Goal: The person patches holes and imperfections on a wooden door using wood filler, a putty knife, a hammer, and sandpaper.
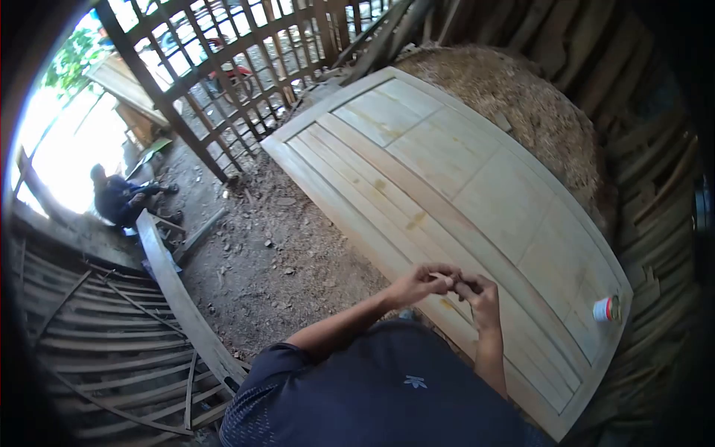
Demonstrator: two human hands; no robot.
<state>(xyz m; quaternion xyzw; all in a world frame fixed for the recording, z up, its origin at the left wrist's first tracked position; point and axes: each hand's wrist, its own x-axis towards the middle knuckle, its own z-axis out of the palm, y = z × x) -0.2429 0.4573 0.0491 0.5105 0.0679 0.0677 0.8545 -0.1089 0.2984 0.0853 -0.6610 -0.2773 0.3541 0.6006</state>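
Observation:
My left hand (423, 286) and my right hand (481, 299) meet in front of my chest, above the near long edge of a pale wooden door (447, 160). The fingers of both hands are bent and pinched together at the tips. Whatever lies between them, if anything, is too small to make out. The door lies flat, with recessed panels and several yellowish-brown patches on its surface. Near its right end stands a small can (606, 309) with a white and red label, away from both hands.
Wood shavings (514, 97) are heaped behind the door. A wooden lattice (246, 67) stands at the upper left. A long plank (175, 287) runs along the left, near a seated person (123, 197). Slatted walls (648, 246) close in on the right. Debris covers the dirt floor (275, 253).

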